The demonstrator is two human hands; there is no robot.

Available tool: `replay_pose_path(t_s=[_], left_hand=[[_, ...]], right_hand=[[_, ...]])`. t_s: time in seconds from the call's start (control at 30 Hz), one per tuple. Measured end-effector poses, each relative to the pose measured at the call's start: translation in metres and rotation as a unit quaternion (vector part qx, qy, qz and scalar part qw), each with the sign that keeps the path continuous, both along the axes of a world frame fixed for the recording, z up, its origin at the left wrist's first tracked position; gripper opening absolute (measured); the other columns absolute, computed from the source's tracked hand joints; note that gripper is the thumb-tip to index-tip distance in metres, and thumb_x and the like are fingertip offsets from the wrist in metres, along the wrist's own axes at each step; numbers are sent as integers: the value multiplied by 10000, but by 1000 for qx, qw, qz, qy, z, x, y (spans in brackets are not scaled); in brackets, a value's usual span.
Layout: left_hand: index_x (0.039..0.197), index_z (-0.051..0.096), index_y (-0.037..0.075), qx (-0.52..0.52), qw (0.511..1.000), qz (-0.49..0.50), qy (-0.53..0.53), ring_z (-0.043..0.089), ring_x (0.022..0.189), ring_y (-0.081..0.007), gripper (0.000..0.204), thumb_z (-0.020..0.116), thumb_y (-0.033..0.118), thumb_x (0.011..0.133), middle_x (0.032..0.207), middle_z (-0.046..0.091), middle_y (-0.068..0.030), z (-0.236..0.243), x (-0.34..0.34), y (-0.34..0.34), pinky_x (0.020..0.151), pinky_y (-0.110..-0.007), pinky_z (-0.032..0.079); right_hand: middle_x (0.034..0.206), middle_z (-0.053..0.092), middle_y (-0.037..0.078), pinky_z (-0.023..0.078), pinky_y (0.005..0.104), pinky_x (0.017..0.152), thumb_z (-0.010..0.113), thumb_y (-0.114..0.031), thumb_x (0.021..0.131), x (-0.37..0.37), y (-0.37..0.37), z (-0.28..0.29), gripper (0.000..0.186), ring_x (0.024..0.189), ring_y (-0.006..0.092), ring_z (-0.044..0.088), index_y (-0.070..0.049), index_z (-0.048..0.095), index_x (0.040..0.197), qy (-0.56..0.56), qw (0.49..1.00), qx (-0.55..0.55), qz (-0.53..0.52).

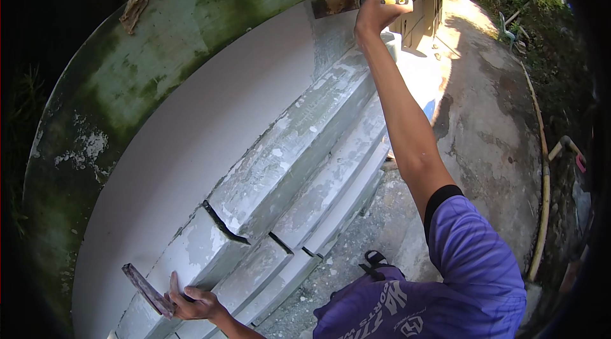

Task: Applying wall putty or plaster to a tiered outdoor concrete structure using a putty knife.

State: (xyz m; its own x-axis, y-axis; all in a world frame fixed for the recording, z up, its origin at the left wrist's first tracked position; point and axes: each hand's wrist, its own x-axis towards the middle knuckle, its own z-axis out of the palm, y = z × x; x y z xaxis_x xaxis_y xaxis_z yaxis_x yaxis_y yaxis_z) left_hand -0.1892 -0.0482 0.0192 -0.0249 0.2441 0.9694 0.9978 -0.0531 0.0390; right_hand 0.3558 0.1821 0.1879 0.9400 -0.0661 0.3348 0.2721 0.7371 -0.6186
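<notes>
My right hand point(377, 13) is closed on a scraper's yellow-and-metal handle, its broad rusty blade point(334, 7) against the upper white wall point(178, 116), by a grey patch. At the lower left, my left hand point(194, 302) grips a stained flat strip point(143, 288), possibly another blade, over the stepped ledges. These long ledges point(280, 148) are patchy white and grey, with dark gaps crossing them.
A mossy green overhang point(127, 84) curves above the wall. On the right runs a concrete path point(484, 135), edged by a long pale pipe point(544, 199) and plants point(534, 1). My sandalled foot point(375, 261) shows below.
</notes>
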Motion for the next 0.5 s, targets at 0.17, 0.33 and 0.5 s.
replay_pose_path(t_s=[0.17, 0.33, 0.5], left_hand=[[1016, 711, 32, 6, 999, 33, 20, 595, 816, -341, 428, 379, 295, 961, 929, 697, -121, 3, 4, 0, 812, -458, 438], [1015, 714, 38, 2, 999, 42, 6, 596, 842, -344, 440, 369, 308, 967, 944, 695, -111, 2, 2, -2, 835, -458, 426], [1017, 719, 48, 23, 998, 50, 19, 594, 900, -345, 448, 365, 319, 970, 946, 695, -107, 2, 8, 1, 861, -453, 413]], right_hand=[[1249, 417, 271, 367, 479, 1009, 600, -155, 823, 11, 3, -8, 703, 1165, 374, 467, 48, 188, 1355, -95, 995, 17, -25], [1109, 415, 173, 445, 403, 887, 598, -114, 802, -27, 16, -15, 532, 977, 262, 508, -33, 290, 1229, -60, 998, 34, 2], [1115, 383, 157, 460, 386, 865, 599, -137, 815, 6, -1, -1, 533, 972, 241, 488, -49, 272, 1227, 2, 996, 47, -74]])
